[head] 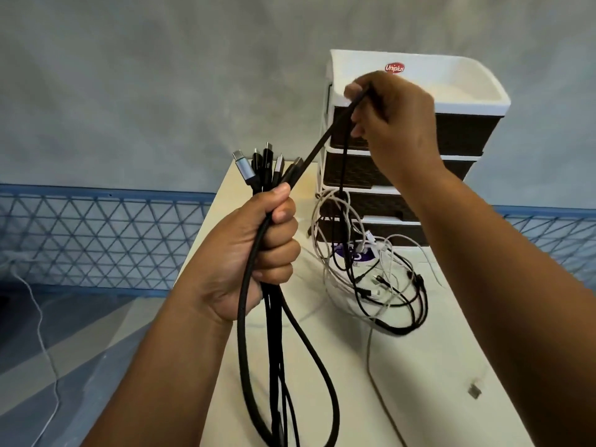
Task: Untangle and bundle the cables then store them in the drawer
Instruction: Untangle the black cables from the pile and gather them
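Left hand [258, 253] raised over the near-left edge of the table [435, 366], fist clenched round a bunch of black cables [274, 333]. Their plugs [264, 164] stand up in a fan just above the thumb, one with a silver-grey shell, the rest dark. Below the fist the bunch hangs down in long loops past the table edge, toward the bottom of the view. Right hand [393, 124] held higher and further off, in front of the drawer unit [464, 137], fingers pinching a single black cable [325, 140]. From the pinch one run of that cable slants down taut to the left hand's bunch; the other run drops straight down into the tangle [377, 279] lying on the table. The tangle is a loose heap of black and white cables, knotted together at the foot of the drawer unit and touching its lowest front (a white packet with a blue-purple mark shows under it, too covered to read). One pale cable [371, 359] trails from the heap toward the near edge of the table, and a small grey plug [474, 390] lies apart from it on the right. Drawer unit stands at the far end of the table: white frame, dark brown woven-look drawers, all pushed in, a red oval label on the white top tray. Left of the table, a blue lattice fence [96, 237] along a grey wall, and a thin white cord [45, 333] on the floor.
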